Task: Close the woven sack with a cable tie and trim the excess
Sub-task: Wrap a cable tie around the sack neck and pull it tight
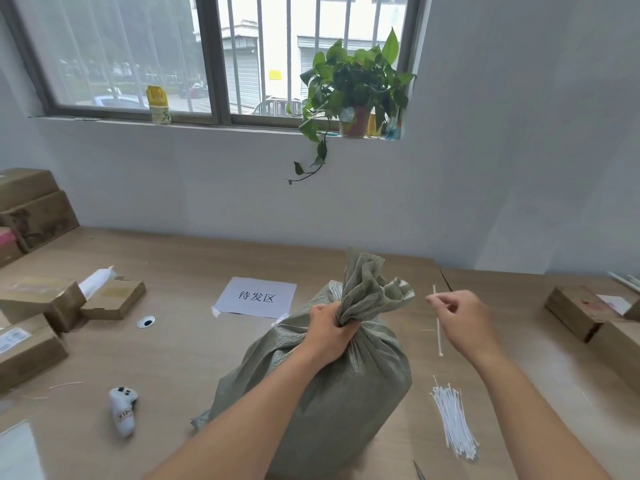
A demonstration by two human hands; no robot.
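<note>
A grey-green woven sack (332, 393) stands upright on the wooden table, its mouth gathered into a bunched neck that sticks up above my fist. My left hand (329, 332) is clenched around that neck. To the right of the sack, my right hand (460, 318) pinches a single white cable tie (439, 336) near its upper end, and the tie hangs almost vertically, apart from the sack. A bundle of spare white cable ties (455, 422) lies on the table at the lower right. A dark pointed tool tip (419, 472) shows at the bottom edge.
A paper sign with printed characters (258, 296) lies behind the sack. Cardboard boxes (45, 299) stand at the left and cardboard boxes (588, 315) at the right. A small white controller-shaped object (123, 412) lies front left. A potted plant (353, 88) sits on the windowsill.
</note>
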